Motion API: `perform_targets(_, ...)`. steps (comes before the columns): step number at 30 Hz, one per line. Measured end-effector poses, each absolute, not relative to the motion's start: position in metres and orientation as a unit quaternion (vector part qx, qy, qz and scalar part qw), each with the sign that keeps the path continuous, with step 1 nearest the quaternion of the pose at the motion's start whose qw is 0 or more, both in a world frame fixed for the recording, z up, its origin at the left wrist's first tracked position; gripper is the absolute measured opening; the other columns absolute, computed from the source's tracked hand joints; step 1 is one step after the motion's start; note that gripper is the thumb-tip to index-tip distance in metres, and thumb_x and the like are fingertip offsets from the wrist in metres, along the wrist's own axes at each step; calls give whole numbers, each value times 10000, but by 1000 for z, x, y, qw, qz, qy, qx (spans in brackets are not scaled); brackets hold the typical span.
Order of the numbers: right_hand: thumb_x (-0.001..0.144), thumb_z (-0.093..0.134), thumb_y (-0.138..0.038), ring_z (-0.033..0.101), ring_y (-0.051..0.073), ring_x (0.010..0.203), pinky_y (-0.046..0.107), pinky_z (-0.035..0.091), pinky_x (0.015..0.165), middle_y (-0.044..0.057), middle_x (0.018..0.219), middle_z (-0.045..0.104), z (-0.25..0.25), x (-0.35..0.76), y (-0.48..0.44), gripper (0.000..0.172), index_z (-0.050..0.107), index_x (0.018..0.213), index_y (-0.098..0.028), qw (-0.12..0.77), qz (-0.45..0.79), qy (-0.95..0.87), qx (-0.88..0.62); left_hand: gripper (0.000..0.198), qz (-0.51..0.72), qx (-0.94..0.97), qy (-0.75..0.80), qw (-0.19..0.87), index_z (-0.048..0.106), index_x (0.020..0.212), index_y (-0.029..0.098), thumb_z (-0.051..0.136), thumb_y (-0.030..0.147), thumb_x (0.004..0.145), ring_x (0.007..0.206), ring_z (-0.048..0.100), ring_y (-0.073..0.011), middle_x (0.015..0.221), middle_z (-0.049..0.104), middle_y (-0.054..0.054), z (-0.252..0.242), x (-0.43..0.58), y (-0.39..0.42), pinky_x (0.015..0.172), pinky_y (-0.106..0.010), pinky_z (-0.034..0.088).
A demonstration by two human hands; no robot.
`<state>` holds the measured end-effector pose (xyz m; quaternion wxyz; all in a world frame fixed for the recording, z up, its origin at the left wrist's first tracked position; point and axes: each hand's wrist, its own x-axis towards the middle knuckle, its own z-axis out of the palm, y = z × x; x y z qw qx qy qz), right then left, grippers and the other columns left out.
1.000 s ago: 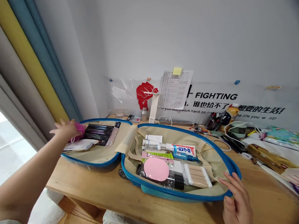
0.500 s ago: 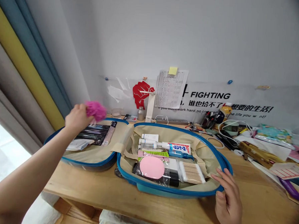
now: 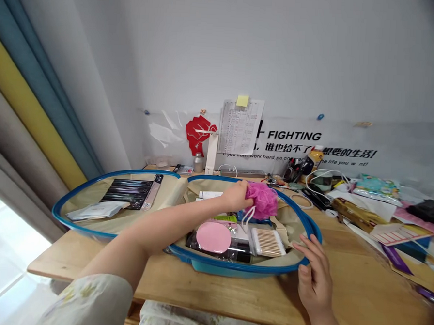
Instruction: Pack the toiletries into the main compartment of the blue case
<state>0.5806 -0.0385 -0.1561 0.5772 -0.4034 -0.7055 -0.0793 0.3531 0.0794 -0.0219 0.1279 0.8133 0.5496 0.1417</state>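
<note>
My left hand (image 3: 237, 196) is closed on a bright pink mesh bath puff (image 3: 264, 201), whose white cord loop dangles below. It hangs over the right half of an open case (image 3: 233, 267) with a blue rim and beige lining. My right hand (image 3: 316, 269) grips that half's right rim, fingers over the edge and thumb outside. Under the puff lie a pack of cotton swabs (image 3: 268, 242), a pink oval item (image 3: 213, 237) in clear plastic and white tubes (image 3: 211, 194). My forearm and the puff hide other contents.
The case's left half holds a black packet of slim tools (image 3: 126, 192) and white packets (image 3: 98, 210). Behind stand a small jar (image 3: 198, 162) and a white lamp (image 3: 211, 155). Papers, a gold pouch (image 3: 360, 212) and cables clutter the desk's right side.
My left hand has carried the bath puff rightward from above the case's left half to above its right half. My right hand stays on the rim. The view has shifted slightly.
</note>
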Motion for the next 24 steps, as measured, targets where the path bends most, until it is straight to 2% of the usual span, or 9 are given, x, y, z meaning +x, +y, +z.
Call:
perform_targets(5, 958, 399, -421, 442, 333, 1348, 592, 383, 1052, 136, 1274, 611, -158, 582, -38, 364, 620, 1156, -210, 574, -76, -710, -401, 489, 115, 815, 544, 165, 409, 1217, 128, 559, 457, 888, 1144, 600, -261, 1286, 540, -190, -44, 383, 82, 938, -326, 473)
perform_targets(9, 954, 406, -431, 451, 331, 1339, 597, 378, 1055, 135, 1258, 619, -158, 582, -39, 363, 626, 1140, -209, 576, -73, -707, -402, 746, 90, 829, 518, 188, 372, 1322, 108, 637, 580, 809, 1203, 567, -299, 1359, 495, -218, -49, 383, 79, 987, -359, 455)
perform_targets(11, 955, 406, -431, 456, 330, 1335, 590, 383, 1053, 135, 1256, 621, -156, 581, -38, 366, 628, 1142, -209, 575, -77, -708, -402, 824, 78, 841, 497, 201, 365, 1361, 108, 650, 620, 782, 1205, 570, -293, 1379, 490, -210, -44, 377, 80, 996, -351, 452)
perform_targets(16, 963, 396, -420, 468, 329, 1325, 565, 394, 1047, 135, 1247, 625, -154, 580, -39, 358, 628, 1129, -205, 574, -90, -710, -396, 660, 79, 858, 463, 208, 359, 1422, 160, 540, 522, 901, 1263, 533, -215, 1424, 500, -147, -9, 348, 79, 1031, -295, 419)
perform_targets(19, 963, 398, -418, 467, 337, 1326, 569, 387, 1052, 144, 1239, 623, -155, 581, -38, 358, 628, 1127, -198, 570, -90, -712, -400, 595, 103, 857, 468, 189, 359, 1429, 143, 447, 484, 950, 1317, 483, -213, 1455, 482, -146, 11, 316, 57, 1065, -315, 397)
perform_targets(21, 964, 393, -426, 464, 343, 1328, 576, 384, 1054, 147, 1240, 622, -156, 582, -38, 366, 627, 1130, -197, 571, -88, -711, -400, 523, 123, 858, 469, 168, 403, 1405, 178, 436, 439, 953, 1370, 417, -205, 1484, 459, -105, 17, 284, 34, 1119, -324, 342)
perform_targets(24, 965, 387, -431, 471, 348, 1322, 575, 390, 1049, 150, 1242, 620, -156, 582, -37, 374, 625, 1132, -196, 571, -91, -713, -395, 512, 144, 847, 498, 119, 418, 1408, 199, 420, 407, 940, 1432, 315, -243, 1513, 418, -107, 12, 220, -2, 1178, -410, 251)
